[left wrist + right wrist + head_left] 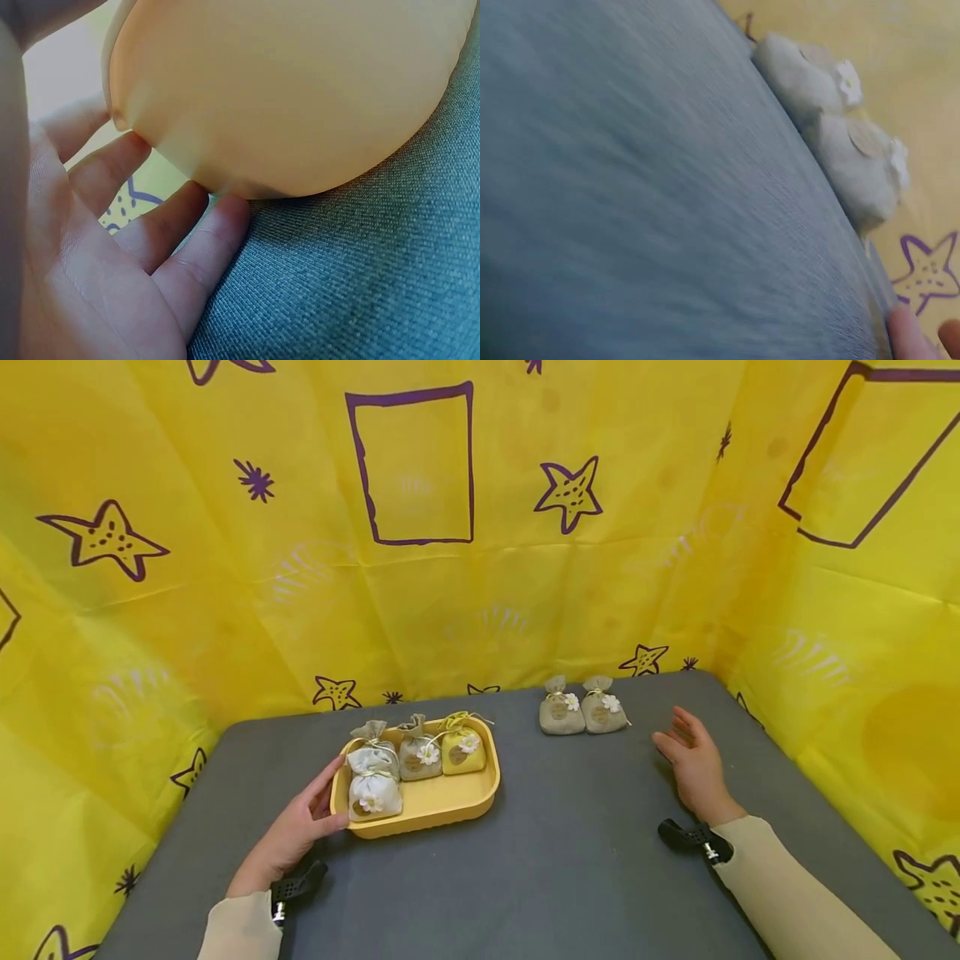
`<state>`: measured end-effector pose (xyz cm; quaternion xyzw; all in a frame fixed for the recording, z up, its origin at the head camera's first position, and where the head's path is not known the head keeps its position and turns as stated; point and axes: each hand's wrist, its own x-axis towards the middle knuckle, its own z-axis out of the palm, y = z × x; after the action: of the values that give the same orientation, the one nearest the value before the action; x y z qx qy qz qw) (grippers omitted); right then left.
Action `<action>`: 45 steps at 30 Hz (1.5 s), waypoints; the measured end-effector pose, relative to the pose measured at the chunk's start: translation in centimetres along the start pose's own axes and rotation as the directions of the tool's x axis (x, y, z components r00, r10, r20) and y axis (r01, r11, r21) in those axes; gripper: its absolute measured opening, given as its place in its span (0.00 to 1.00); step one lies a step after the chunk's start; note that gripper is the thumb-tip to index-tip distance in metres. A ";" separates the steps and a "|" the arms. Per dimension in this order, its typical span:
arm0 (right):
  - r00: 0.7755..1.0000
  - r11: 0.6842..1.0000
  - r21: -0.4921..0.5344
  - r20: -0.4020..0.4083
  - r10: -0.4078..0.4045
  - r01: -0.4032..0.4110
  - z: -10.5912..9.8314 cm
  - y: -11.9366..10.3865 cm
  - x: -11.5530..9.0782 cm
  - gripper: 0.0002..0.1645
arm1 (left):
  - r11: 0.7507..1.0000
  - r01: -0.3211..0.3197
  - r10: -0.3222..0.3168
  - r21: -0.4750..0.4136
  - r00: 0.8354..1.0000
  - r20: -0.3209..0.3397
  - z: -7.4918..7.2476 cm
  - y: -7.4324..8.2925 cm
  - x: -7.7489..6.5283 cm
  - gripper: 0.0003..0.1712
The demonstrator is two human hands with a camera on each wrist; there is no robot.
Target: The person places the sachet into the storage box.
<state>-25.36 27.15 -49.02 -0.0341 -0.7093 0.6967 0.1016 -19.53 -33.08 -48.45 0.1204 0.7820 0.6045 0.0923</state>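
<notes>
At its left end, my left hand (pixel 294 828) holds a yellow oval tray (pixel 438 818), the thumb at the near corner and the fingers along the outer wall. In the left wrist view, fingertips (pixel 229 210) meet the lower edge of that wall. Inside the tray are a pale blue-white sachet (pixel 377 789), a grey-brown sachet (pixel 420 762), a yellow sachet (pixel 462 752) and another greyish one (pixel 369 732) partly hidden behind the pale one. My right hand (pixel 699 768) hovers, holding nothing, its fingers loosely bent, to the right of two beige sachets (pixel 562 714) (pixel 603 714).
Grey cloth (pixel 555 877) covers the table. Yellow fabric (pixel 420 610) with purple stars and outlines hangs behind it and at both sides. The two beige sachets stand side by side near the table's back edge, right of the tray.
</notes>
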 end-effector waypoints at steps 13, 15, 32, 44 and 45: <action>0.975 0.995 0.072 0.217 0.056 -0.073 0.9 0.1 5.1 0.49 | 1.000 -0.007 0.007 -0.027 1.000 0.003 -0.1 0.0 0.1 0.52; 0.968 0.997 0.024 0.244 0.062 -0.070 1.2 0.1 5.8 0.50 | 1.000 0.003 -0.003 -0.023 1.000 0.001 -0.2 0.1 0.0 0.53; 0.898 0.960 -0.280 0.420 0.133 -0.012 2.2 -0.6 7.3 0.37 | 1.000 0.007 -0.007 -0.006 1.000 -0.006 -0.1 0.1 0.0 0.52; 0.926 0.887 -0.440 0.375 0.036 0.144 2.2 0.3 7.1 0.28 | 1.000 0.018 -0.018 0.010 1.000 -0.004 -0.1 0.2 0.0 0.52; 0.923 0.880 -0.448 0.384 0.029 0.158 2.2 0.3 7.0 0.30 | 1.000 0.018 -0.018 0.007 1.000 -0.007 0.0 0.1 -0.1 0.52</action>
<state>-32.64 26.30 -48.63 0.1018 -0.8638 0.4929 -0.0253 -19.49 -33.10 -48.35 0.1115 0.7856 0.6012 0.0947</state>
